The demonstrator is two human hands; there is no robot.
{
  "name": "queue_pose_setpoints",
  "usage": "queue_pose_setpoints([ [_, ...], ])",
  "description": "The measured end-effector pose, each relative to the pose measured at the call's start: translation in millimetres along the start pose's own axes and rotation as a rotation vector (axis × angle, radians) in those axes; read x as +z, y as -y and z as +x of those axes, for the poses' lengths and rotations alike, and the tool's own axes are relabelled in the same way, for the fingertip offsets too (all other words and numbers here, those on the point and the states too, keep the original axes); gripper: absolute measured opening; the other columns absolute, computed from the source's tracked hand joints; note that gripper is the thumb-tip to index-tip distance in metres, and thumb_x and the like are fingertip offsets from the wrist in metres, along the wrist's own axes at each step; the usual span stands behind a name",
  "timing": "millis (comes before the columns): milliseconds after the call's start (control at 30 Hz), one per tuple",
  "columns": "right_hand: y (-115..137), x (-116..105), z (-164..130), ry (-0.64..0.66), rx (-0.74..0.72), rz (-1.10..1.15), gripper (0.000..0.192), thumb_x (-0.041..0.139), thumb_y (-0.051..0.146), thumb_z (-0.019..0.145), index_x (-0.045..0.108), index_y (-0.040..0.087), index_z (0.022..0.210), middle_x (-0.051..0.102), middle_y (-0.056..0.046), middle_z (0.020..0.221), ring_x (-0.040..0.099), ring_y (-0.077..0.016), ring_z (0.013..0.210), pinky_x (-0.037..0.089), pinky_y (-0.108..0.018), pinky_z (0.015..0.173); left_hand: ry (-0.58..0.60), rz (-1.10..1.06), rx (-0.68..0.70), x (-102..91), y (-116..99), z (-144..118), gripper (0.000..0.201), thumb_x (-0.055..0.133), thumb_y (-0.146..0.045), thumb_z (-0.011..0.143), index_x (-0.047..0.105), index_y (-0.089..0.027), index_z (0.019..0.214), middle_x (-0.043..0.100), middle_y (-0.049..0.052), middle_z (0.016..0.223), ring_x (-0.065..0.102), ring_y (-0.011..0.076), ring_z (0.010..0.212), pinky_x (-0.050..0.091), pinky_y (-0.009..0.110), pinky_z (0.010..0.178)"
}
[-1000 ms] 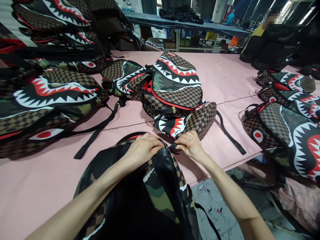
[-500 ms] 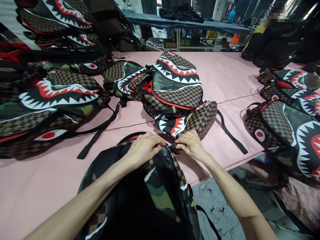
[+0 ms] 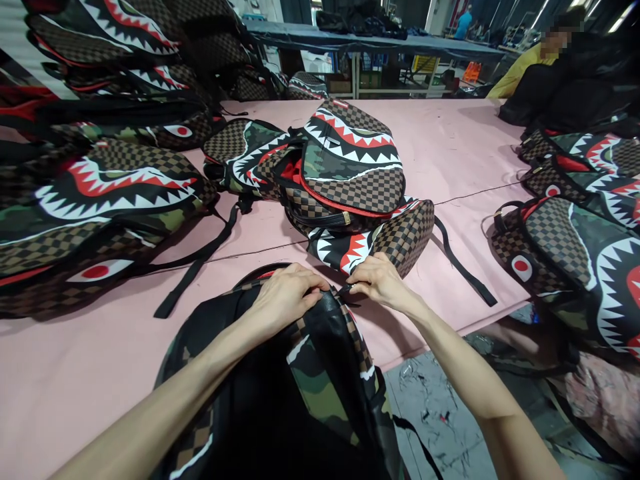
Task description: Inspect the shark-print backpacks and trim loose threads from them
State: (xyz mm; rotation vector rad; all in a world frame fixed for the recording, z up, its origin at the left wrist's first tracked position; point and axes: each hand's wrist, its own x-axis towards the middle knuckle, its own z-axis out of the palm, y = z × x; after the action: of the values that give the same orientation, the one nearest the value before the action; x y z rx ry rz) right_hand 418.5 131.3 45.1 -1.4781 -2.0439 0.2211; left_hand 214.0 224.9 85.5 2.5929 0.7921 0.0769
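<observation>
Backpack (image 3: 300, 373): laid at the near table (image 3: 75, 373) edge, long axis near-to-far, top pointed far.
Left hand (image 3: 283, 297): closed on its top edge.
Right hand (image 3: 377, 280): zipper pull (image 3: 346, 291) pinched.

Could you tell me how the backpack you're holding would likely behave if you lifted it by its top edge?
The backpack would probably sag, since its top folds under the left hand. Its glossy panels look slippery. The right hand pinches only a small tab.

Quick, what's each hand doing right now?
Left hand: closed on the top edge of the backpack.
Right hand: fingers pinched on a small black zipper pull at the backpack's top.
</observation>
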Motion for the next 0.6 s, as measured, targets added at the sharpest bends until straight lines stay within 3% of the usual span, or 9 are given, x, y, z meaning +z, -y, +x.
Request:
queue_pose_setpoints([
  [233,-1.0,-2.1,-3.2,-0.022,0.074,0.063,0.019,0.062,0.037,0.08,0.069,0.021,0.088,0.07,-0.004,0.089,0.057,-0.0173,0.084,0.029,-0.032,0.08,-0.012,-0.046,-0.003,-1.3,-2.9,1.0,0.025,0.047,-0.031,0.075,0.069,-0.026,0.084,0.068,0.002,0.086,0.056,0.0215,0.09,0.042,0.033,0.082],
  [333,2.9,-6.1,-3.8,-0.039,0.143,0.183,0.014,0.065,0.033,0.078,0.068,0.02,0.082,0.069,-0.004,0.085,0.057,-0.0185,0.083,0.031,-0.034,0.081,-0.048,-0.253,-0.033,-6.2,8.9,-4.4,0.028,0.047,-0.038,0.077,0.068,-0.024,0.09,0.068,0.002,0.095,0.058,0.0209,0.092,0.042,0.033,0.086],
  [433,22.5,-11.1,-13.3,-0.228,0.367,0.501,0.012,0.062,0.031,0.079,0.066,0.021,0.084,0.067,-0.002,0.086,0.057,-0.0176,0.082,0.038,-0.031,0.076,-0.222,-0.483,-0.251,-12.1,35.2,-19.1,0.035,0.045,-0.043,0.078,0.066,-0.021,0.093,0.068,0.004,0.1,0.06,0.022,0.094,0.042,0.034,0.089],
  [500,47.3,-8.3,-25.0,-0.276,0.517,0.697,0.016,0.063,0.03,0.075,0.065,0.021,0.089,0.064,-0.001,0.086,0.056,-0.016,0.079,0.041,-0.028,0.069,-0.332,-0.577,-0.412,-14.7,53.1,-30.5,0.036,0.048,-0.043,0.074,0.065,-0.018,0.093,0.069,0.005,0.098,0.06,0.0235,0.094,0.042,0.035,0.09],
  [600,91.9,9.1,-41.0,0.021,0.576,0.844,0.025,0.075,0.024,0.059,0.065,0.02,0.082,0.061,0.003,0.073,0.052,-0.0128,0.065,0.038,-0.023,0.056,-0.424,-0.759,-0.497,-13.8,69.0,-38.0,0.036,0.053,-0.04,0.069,0.064,-0.015,0.092,0.069,0.008,0.099,0.061,0.0235,0.094,0.043,0.036,0.09],
])
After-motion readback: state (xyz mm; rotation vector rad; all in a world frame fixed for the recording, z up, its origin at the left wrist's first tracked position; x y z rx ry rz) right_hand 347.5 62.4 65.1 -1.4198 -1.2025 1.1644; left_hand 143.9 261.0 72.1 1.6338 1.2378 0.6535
